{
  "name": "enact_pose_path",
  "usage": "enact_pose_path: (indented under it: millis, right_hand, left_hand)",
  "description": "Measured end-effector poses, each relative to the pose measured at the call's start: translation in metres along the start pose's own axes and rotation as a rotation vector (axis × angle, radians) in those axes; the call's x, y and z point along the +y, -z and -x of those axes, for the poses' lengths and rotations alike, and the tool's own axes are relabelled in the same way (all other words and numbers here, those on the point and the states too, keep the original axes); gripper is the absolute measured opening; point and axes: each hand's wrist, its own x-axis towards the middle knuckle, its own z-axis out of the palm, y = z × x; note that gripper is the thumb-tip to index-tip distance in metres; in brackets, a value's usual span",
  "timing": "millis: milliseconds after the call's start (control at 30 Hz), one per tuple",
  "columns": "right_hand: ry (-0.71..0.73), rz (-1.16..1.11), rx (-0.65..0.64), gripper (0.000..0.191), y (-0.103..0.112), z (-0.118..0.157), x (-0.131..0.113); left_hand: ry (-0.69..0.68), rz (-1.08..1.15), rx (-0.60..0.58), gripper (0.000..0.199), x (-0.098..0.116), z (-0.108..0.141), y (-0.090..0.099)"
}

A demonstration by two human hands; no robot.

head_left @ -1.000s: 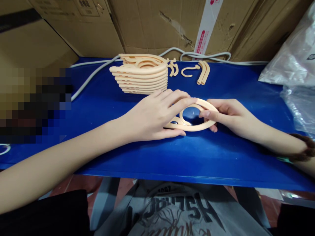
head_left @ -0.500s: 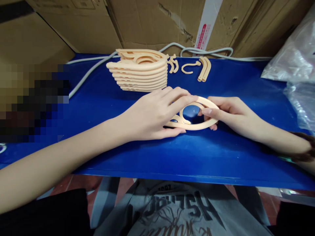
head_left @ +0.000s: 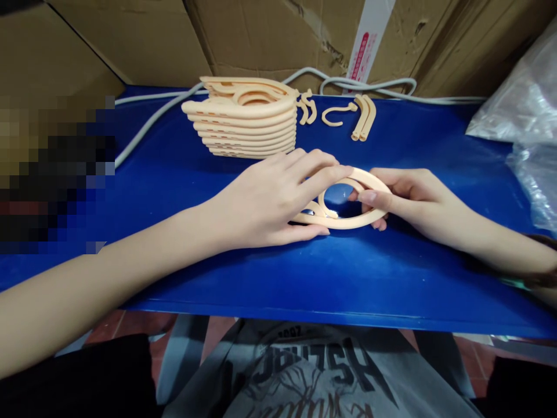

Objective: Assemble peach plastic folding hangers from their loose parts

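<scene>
So there's a person at a blue tabletop (head_left: 348, 284) with both hands on one cream-coloured oval frame (head_left: 354, 222), which is right in front of them, a bit closer than the stack. The frame has a round opening and is smooth-looking along the rim. The right hand (head_left: 409, 194) has the right end clamped, thumb across the top and the other fingers tucked behind and under it, with a fingertip or two peeking out past the rim. The left hand (head_left: 270, 197) is palm down over the other end, index finger on the far rim and thumb along the near one, so its fingers close across the piece. Can't see what's going on under that palm though, it hides the whole left part.

Just behind the left hand there's a neat stack of matching pieces (head_left: 256, 130), same cream colour. Right beside it sit some small curved bits (head_left: 307, 109), then a hook (head_left: 334, 122) lying flat, then two bent rods (head_left: 364, 119) side by side. A pale cable (head_left: 150, 128) loops along the back, in front of big cardboard boxes (head_left: 261, 40), one with a strip of printed tape (head_left: 372, 35). Crinkly clear plastic (head_left: 517, 98) is piled at the far right.
</scene>
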Motion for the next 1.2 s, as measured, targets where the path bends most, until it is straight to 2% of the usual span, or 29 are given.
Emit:
enact_pose_path:
  millis: [300, 600, 1200]
  right_hand:
    - [0.007, -0.030, -0.007, 0.041, -0.0016, -0.0011, -0.0044]
    - [0.016, 0.021, 0.008, 0.043, -0.0005, -0.0003, -0.0022]
    - [0.006, -0.006, 0.012, 0.039, 0.0000, -0.0003, -0.0005]
  left_hand:
    - [-0.005, -0.022, 0.014, 0.064, 0.0009, 0.0009, -0.0005]
    - [0.000, -0.032, 0.033, 0.060, 0.0015, 0.0008, -0.0011]
    - [-0.011, -0.054, 0.011, 0.061, 0.0014, 0.0003, -0.0003]
